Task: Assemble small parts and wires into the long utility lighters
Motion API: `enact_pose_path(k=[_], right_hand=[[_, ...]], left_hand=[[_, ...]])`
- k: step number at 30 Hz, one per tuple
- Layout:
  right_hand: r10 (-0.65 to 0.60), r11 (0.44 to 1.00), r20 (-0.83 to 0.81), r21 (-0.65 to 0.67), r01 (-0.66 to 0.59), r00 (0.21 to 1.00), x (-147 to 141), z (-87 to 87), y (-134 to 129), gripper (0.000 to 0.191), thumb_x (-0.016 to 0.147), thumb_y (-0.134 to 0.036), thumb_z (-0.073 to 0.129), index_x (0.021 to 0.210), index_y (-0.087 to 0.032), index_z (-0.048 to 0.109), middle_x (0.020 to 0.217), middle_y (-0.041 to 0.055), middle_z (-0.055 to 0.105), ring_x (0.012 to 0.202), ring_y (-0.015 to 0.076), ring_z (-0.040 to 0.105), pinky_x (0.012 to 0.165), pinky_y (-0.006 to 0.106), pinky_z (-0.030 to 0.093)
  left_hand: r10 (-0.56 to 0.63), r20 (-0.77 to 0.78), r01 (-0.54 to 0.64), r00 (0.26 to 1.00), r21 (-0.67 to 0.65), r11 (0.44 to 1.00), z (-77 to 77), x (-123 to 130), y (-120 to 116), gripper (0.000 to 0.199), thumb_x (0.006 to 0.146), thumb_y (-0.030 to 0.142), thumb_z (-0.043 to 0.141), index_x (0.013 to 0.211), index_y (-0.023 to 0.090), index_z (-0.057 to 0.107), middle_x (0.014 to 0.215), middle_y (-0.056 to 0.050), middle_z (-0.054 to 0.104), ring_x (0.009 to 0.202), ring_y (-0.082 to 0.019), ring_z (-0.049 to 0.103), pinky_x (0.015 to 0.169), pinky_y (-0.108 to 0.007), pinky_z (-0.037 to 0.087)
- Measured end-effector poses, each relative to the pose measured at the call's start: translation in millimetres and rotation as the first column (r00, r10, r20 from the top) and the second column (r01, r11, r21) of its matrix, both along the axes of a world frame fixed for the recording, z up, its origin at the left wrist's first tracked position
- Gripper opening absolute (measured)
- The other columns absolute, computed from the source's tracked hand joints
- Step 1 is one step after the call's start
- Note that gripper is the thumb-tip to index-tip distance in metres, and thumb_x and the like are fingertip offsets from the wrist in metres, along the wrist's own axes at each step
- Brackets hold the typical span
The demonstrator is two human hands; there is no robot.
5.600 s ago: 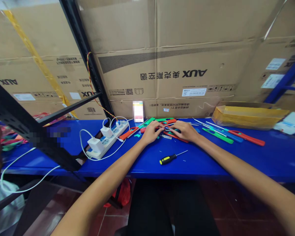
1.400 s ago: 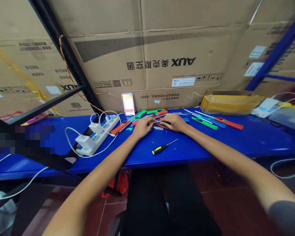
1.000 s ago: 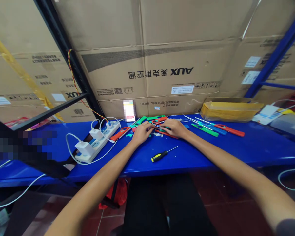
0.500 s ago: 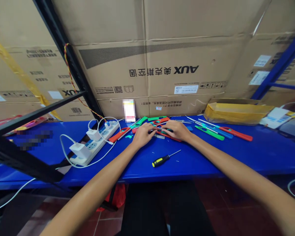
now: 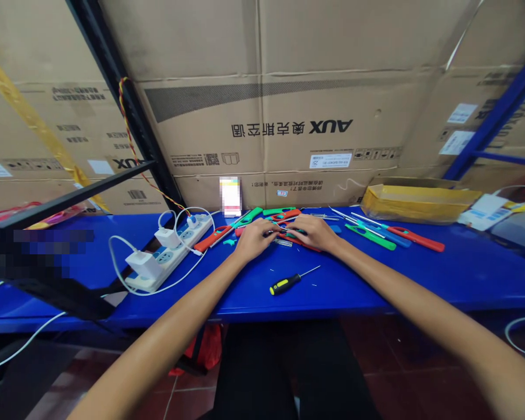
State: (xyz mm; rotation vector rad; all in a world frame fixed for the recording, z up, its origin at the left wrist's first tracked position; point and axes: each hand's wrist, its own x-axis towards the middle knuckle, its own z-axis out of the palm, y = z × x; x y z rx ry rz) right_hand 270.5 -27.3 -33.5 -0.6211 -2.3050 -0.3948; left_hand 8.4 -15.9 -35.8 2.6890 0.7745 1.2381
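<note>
Head view: left hand [image 5: 254,239], right hand [image 5: 315,231] curled over red utility lighter [image 5: 305,244] (fingers [image 5: 273,232] bent, grip unclear)

Storeroom wall of stacked AUX cartons behind a blue steel shelf

Large cardboard cartons [image 5: 324,76] fill the wall, their print upside down, with yellow packing tape [image 5: 26,99] across the left stack. A black steel rack upright [image 5: 126,116] with a twisted red-and-yellow wire [image 5: 131,140] along it rises at left, and a blue steel upright [image 5: 499,122] slants at right. The blue steel shelf [image 5: 332,303] runs the full width, catching pale glints of even indoor light, above a floor of dark red tiles [image 5: 411,373]
</note>
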Motion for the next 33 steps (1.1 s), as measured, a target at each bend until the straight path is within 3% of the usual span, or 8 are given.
enact_pose_path(k=[7, 15, 22, 33], right_hand=[[0.002, 1.0, -0.009, -0.015, -0.002, 1.0, 1.8, 0.8, 1.1, 0.018, 0.107, -0.026, 0.064, 0.114, -0.018, 0.079, 0.1, 0.0106, 0.081, 0.092, 0.0241, 0.076, 0.082, 0.039, 0.062], [-0.004, 0.999, -0.004, -0.045, 0.004, 1.0, 0.3, 0.0, -0.5, 0.018, 0.107, -0.026, 0.064, 0.114, -0.019, 0.079, 0.1, 0.0104, 0.081, 0.092, 0.0241, 0.075, 0.083, 0.039, 0.062], [0.007, 0.999, -0.015, -0.037, -0.007, 1.0, 0.3, 0.2, 0.2, 0.02, 0.107, -0.027, 0.063, 0.113, -0.017, 0.079, 0.1, 0.0114, 0.081, 0.09, 0.0242, 0.075, 0.082, 0.039, 0.062], [-0.001, 1.0, 0.001, -0.009, 0.001, 1.0, -1.8, 4.6, -3.4, 0.02, 0.108, -0.027, 0.063, 0.11, -0.017, 0.079, 0.097, 0.0107, 0.081, 0.089, 0.024, 0.076, 0.081, 0.038, 0.062]], left_hand=[[-0.056, 0.047, 0.055, 0.997, 0.012, 0.998, 2.0, 0.6, -0.9, 0.014, 0.096, 0.012, 0.076, 0.103, 0.023, 0.081, 0.098, -0.003, 0.082, 0.091, -0.02, 0.072, 0.082, -0.033, 0.055], [0.03, 0.017, -0.029, 0.999, -0.01, 1.0, 1.8, -1.3, -1.8, 0.012, 0.098, 0.014, 0.072, 0.105, 0.022, 0.077, 0.097, -0.005, 0.076, 0.089, -0.02, 0.07, 0.081, -0.032, 0.055], [0.016, -0.014, -0.017, 1.0, -0.047, 0.999, 2.4, -0.5, -3.8, 0.015, 0.097, 0.011, 0.071, 0.106, 0.021, 0.078, 0.096, -0.003, 0.075, 0.081, -0.016, 0.068, 0.078, -0.029, 0.054], [0.023, -0.036, -0.026, 0.999, -0.08, 0.996, 1.2, -0.2, -2.9, 0.014, 0.098, 0.014, 0.071, 0.107, 0.021, 0.079, 0.099, -0.005, 0.076, 0.084, -0.018, 0.069, 0.08, -0.03, 0.055]])
